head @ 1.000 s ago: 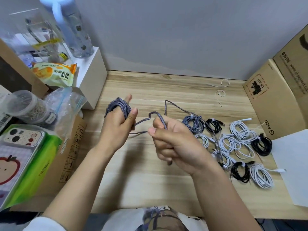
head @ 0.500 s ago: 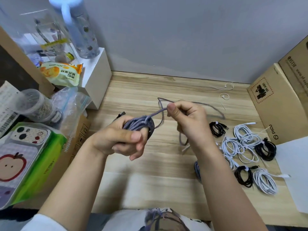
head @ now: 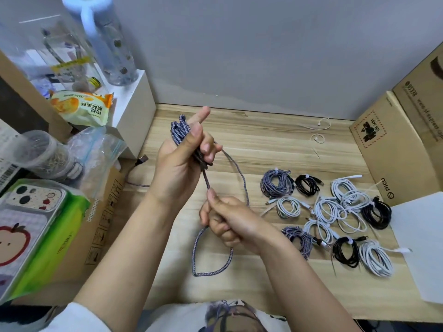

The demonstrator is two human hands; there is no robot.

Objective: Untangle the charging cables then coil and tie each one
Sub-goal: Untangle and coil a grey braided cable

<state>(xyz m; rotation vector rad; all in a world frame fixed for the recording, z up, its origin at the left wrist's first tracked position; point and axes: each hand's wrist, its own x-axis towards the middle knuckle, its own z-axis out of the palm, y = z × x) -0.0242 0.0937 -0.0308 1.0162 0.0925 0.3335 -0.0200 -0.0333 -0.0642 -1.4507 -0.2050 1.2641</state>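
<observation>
The left hand [head: 182, 164] is raised over the pale wooden tabletop [head: 263, 144], its fingers curled round a partly wound coil of grey-and-white braided charging cable [head: 180, 130]; the index finger points up beside the loops and the thumb presses the bundle from the front. From the bottom of that coil the cable runs straight down to the right hand [head: 230, 221], which pinches it between thumb and forefinger with the other fingers curled in. Below the right hand a loose loop of the same cable [head: 211, 259] hangs toward the tabletop, and another slack length arcs from the left hand round to the right hand's far side. A dark metal plug [head: 141, 160] on a similar braided cord lies near the cardboard box at the left, probably this cable's other end, though the link is hidden behind the left arm.

To the right lie the finished bundles [head: 335, 212], close together and partly overlapping: about 3 braided grey, 4 black and several white coils, most showing a small white tie. A few thin white ties [head: 318, 137] lie apart near the wall.

By this showing the task is well advanced. The cable in hand looks more than half wound; the hanging slack is left to wrap, then the tie. No other loose tangle is visible.
</observation>
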